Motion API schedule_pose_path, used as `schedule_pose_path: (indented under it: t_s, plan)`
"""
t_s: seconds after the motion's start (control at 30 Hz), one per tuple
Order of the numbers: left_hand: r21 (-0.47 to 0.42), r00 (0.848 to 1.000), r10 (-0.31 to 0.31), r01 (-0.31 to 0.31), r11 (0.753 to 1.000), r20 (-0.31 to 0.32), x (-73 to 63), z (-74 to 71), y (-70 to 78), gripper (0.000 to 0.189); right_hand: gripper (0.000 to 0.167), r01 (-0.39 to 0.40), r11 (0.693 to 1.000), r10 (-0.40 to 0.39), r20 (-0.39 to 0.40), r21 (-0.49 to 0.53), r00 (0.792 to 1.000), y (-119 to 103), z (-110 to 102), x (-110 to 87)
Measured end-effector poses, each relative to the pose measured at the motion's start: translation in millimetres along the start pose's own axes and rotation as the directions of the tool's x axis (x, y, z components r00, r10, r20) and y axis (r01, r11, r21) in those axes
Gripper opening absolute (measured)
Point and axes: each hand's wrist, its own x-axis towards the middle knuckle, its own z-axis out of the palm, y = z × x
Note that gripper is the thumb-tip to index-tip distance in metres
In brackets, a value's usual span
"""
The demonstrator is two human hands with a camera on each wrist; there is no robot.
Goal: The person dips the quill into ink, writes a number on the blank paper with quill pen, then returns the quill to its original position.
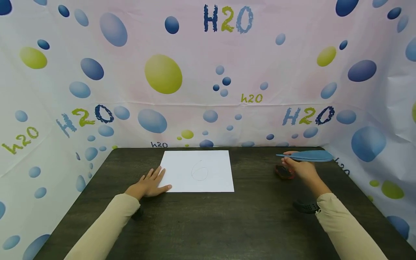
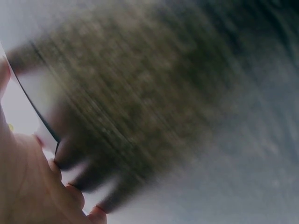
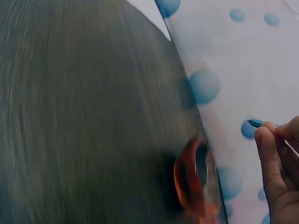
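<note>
A white sheet of paper [image 1: 214,180] lies on the dark table, bearing a thin pencil-like line shaped like a 6. My left hand [image 1: 152,183] rests with spread fingers on its left edge; in the left wrist view, the palm and curved fingertips of that hand [image 2: 32,182] show beside the paper's corner. Over the table's far right part, my right hand [image 1: 302,169] pinches a blue pen [image 1: 310,156] with a broad, flat, feather-like body. Its narrow tip points left, and the right wrist view shows this tip clear of the table.
Below the right hand lies a red looped object [image 3: 189,182], blurred, on the table [image 1: 208,224]. A white backdrop [image 1: 195,72] with blue and green spots stands behind the table and along both sides. Black bands show at both wrists.
</note>
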Motion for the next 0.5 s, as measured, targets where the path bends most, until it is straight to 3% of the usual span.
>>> schedule_pose_path:
  t_s: [0.1,0.2,0.27,0.4,0.5]
  plan:
    - [0.006,1.000,-0.002,0.002,1.000,0.004,-0.9,0.0,-0.7,0.089,0.031,0.184,0.977,-0.182,-0.027,0.109,0.983,12,-8,-2.1]
    - [0.006,1.000,-0.001,0.001,1.000,0.005,-1.6,-0.2,-1.2,0.089,0.022,0.286,0.942,-0.277,-0.072,0.173,0.958,22,-14,-6.1]
    - [0.005,1.000,0.003,-0.003,1.000,0.003,-1.9,-0.7,-1.4,0.089,0.021,0.309,0.929,-0.297,-0.086,0.206,0.951,28,-18,-8.6]
    - [-0.001,1.000,0.008,-0.008,1.000,0.002,-1.3,-0.3,-1.9,0.089,0.028,0.302,0.943,-0.290,-0.098,0.140,0.952,37,-25,-13.1]
    - [-0.004,1.000,0.012,-0.012,1.000,0.003,0.6,1.2,-2.9,0.088,0.033,0.301,0.953,-0.301,-0.125,-0.023,0.945,43,-29,-14.9]
